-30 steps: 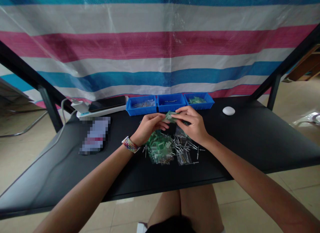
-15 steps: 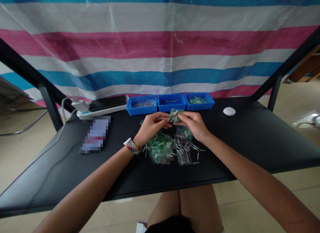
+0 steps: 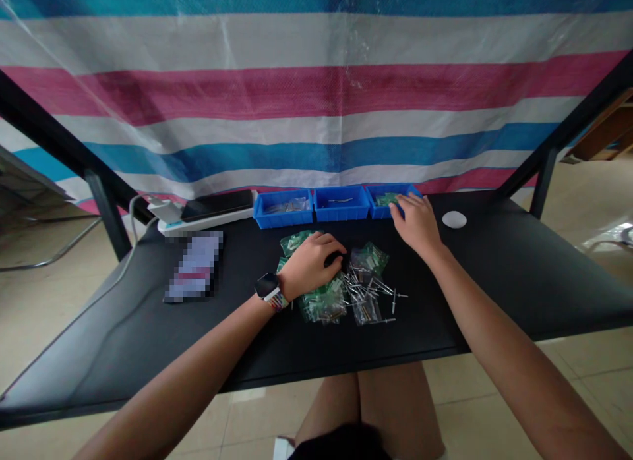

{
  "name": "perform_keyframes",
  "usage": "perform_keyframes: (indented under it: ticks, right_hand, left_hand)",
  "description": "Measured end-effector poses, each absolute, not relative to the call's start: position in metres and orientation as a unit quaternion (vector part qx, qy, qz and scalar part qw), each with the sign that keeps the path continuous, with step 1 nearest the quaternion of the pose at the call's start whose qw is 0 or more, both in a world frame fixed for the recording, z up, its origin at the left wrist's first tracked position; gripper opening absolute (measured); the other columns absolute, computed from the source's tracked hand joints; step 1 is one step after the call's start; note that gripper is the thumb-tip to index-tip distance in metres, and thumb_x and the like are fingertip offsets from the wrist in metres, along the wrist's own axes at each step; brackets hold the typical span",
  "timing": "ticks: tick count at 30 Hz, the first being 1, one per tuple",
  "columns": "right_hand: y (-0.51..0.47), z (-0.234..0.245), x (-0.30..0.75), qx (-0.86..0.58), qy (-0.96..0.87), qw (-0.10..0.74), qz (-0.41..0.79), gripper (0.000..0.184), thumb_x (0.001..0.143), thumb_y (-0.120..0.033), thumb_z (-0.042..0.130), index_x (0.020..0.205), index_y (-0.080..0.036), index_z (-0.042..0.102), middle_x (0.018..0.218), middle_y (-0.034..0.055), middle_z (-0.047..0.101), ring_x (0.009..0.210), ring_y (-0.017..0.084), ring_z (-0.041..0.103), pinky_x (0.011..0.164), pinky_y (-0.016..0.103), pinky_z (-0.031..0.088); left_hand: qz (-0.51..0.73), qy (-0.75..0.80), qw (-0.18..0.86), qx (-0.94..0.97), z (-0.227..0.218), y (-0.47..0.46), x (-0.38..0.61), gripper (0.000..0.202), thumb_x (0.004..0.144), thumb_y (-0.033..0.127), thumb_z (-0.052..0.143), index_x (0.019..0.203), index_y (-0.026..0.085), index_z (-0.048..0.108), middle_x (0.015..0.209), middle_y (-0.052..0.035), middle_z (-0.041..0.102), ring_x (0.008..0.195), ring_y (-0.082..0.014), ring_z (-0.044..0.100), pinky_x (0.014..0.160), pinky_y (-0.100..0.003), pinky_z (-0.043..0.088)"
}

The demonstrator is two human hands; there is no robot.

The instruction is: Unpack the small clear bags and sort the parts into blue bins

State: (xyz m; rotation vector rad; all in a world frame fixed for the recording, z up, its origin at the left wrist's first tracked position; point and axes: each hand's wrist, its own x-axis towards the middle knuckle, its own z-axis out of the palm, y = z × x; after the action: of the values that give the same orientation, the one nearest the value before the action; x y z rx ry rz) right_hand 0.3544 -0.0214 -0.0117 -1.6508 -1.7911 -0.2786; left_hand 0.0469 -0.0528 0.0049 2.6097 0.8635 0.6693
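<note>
Green packets [image 3: 386, 200] already lie in the blue bin [image 3: 379, 213] beneath the right hand [image 3: 416, 224], while a larger pile [image 3: 326, 305] under the left hand [image 3: 312, 262] and metal pins [image 3: 362, 287] beside it sit outside, either hand's grip unclear.

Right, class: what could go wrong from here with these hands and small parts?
The left hand is low over the heaped green packets, so its colourful wristband might catch one and drag it.

The silvery metal pieces lie loose and crisscrossed beside that heap; a brush of the hand could scatter or mix them.

The right hand reaches over the right-hand blue bin, which might shift if bumped.
</note>
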Motion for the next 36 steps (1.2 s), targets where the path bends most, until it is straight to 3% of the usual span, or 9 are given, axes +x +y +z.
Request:
perform_keyframes:
  ticks: [3,7,9,13,16,21,24,27,36]
  right_hand:
    - [-0.019,-0.017,0.344,-0.649,-0.681,0.318,-0.118,0.046,0.108,-0.037,0.051,0.133,-0.005,0.072,0.137,0.0243,0.072,0.139,0.04,0.06,0.124,0.065,0.034]
    - [-0.028,-0.005,0.336,-0.627,-0.668,0.366,-0.161,0.049,0.104,-0.034,0.053,0.146,-0.009,0.061,0.151,0.0244,0.062,0.145,0.041,0.052,0.122,0.063,0.038]
    - [-0.037,0.005,0.333,-0.601,-0.675,0.392,-0.175,0.045,0.101,-0.03,0.056,0.142,-0.011,0.063,0.149,0.0238,0.061,0.142,0.04,0.053,0.119,0.058,0.042]
    - [-0.054,0.018,0.325,-0.564,-0.728,0.383,-0.072,0.019,0.099,-0.024,0.057,0.107,-0.02,0.074,0.107,0.0132,0.074,0.096,0.028,0.071,0.091,0.04,0.056]
    - [-0.057,0.016,0.322,-0.545,-0.781,0.296,0.077,0.008,0.094,-0.028,0.068,0.091,-0.023,0.074,0.09,0.0042,0.072,0.07,0.018,0.064,0.07,0.031,0.051]
    - [-0.05,0.004,0.323,-0.484,-0.827,0.224,0.178,0.016,0.082,-0.021,0.077,0.097,-0.022,0.078,0.091,0.0015,0.066,0.078,0.016,0.063,0.073,0.028,0.048]
    - [-0.047,0.002,0.323,-0.468,-0.827,0.233,0.204,0.008,0.083,-0.014,0.07,0.086,-0.02,0.075,0.089,0.0013,0.064,0.075,0.014,0.06,0.071,0.027,0.047]
    - [-0.045,0.002,0.324,-0.476,-0.815,0.245,0.219,0.011,0.083,-0.01,0.066,0.076,-0.018,0.069,0.085,0.0013,0.064,0.071,0.014,0.06,0.068,0.028,0.046]
    - [-0.043,0.007,0.326,-0.477,-0.721,0.389,0.319,0.017,0.095,-0.038,0.064,0.09,-0.022,0.06,0.082,0.0018,0.072,0.076,0.02,0.068,0.069,0.031,0.05]
  left_hand:
    - [0.237,0.295,0.143,0.914,0.007,-0.054,0.047,0.027,0.099,0.021,0.057,0.115,0.018,0.078,0.115,-0.0131,0.077,0.105,-0.0288,0.068,0.099,-0.046,0.052]
    - [0.232,0.222,0.172,0.931,0.013,-0.055,0.044,0.034,0.104,0.028,0.056,0.134,0.025,0.075,0.138,-0.0106,0.072,0.127,-0.0301,0.063,0.111,-0.049,0.047]
    - [0.218,0.195,0.189,0.937,0.013,-0.055,0.043,0.033,0.105,0.031,0.058,0.133,0.029,0.075,0.144,-0.0072,0.07,0.137,-0.0311,0.058,0.117,-0.051,0.044]
    - [0.201,0.192,0.195,0.941,0.01,-0.054,0.042,0.03,0.106,0.031,0.057,0.127,0.027,0.079,0.135,-0.0053,0.076,0.137,-0.0314,0.058,0.116,-0.051,0.045]
    - [0.207,0.202,0.188,0.939,0.009,-0.05,0.043,0.029,0.106,0.03,0.055,0.118,0.025,0.081,0.122,-0.0081,0.08,0.128,-0.0304,0.064,0.112,-0.048,0.048]
    - [0.216,0.207,0.191,0.935,0.009,-0.048,0.042,0.025,0.103,0.027,0.058,0.114,0.024,0.08,0.126,-0.0095,0.079,0.132,-0.0317,0.064,0.114,-0.05,0.046]
    - [0.187,0.203,0.198,0.941,0.008,-0.051,0.042,0.029,0.104,0.028,0.058,0.127,0.026,0.075,0.141,-0.0067,0.074,0.149,-0.0344,0.051,0.121,-0.055,0.042]
    - [0.173,0.203,0.205,0.942,0.007,-0.053,0.042,0.036,0.103,0.028,0.06,0.138,0.029,0.069,0.148,-0.0059,0.069,0.153,-0.0344,0.047,0.122,-0.056,0.041]
    - [0.253,0.241,0.249,0.903,0.008,-0.049,0.045,0.026,0.107,0.033,0.054,0.118,0.025,0.076,0.121,-0.0086,0.079,0.127,-0.0291,0.066,0.114,-0.048,0.046]
